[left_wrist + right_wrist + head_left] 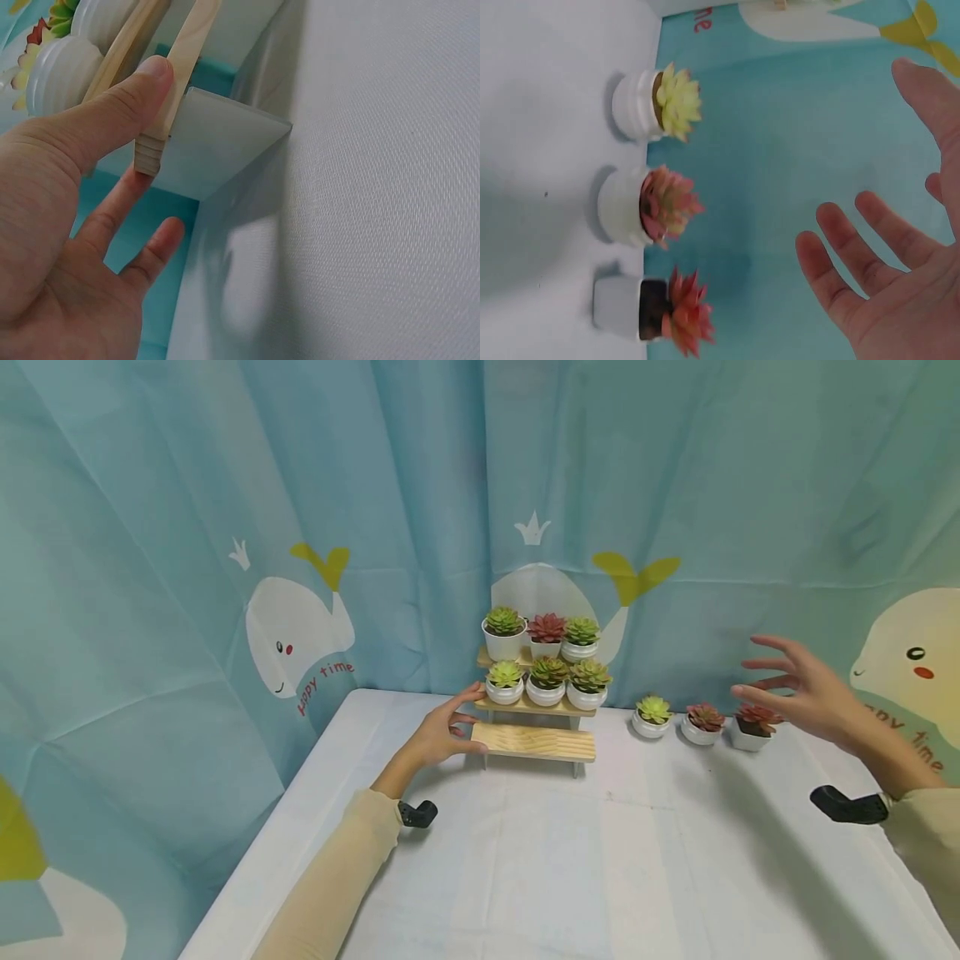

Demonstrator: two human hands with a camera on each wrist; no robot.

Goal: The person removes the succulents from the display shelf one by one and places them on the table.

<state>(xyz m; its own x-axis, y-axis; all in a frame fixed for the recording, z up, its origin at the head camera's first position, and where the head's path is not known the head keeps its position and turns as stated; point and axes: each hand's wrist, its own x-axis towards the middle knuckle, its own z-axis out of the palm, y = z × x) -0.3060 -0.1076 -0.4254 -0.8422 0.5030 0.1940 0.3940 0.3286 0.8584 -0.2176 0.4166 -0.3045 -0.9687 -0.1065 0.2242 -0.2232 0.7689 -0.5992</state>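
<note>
A tiered wooden plant stand [534,741] has pale plank steps on light side supports. My left hand [438,732] is at its left end. In the left wrist view, the thumb [127,103] lies along the lowest plank [180,71], and a finger touches the plank's end from the other side. Potted succulents [546,681] in white pots fill the upper two steps; the lowest step is bare. My right hand [806,689] is raised with fingers spread, holding nothing. It is near a red succulent in a square white pot [750,739], apart from it in the right wrist view.
Left of the square pot stand a pinkish succulent in a round pot [701,735] and a yellow-green succulent [652,727], all in a row on the white-covered table [525,860]. A blue whale-print curtain [420,527] hangs close behind the stand and pots.
</note>
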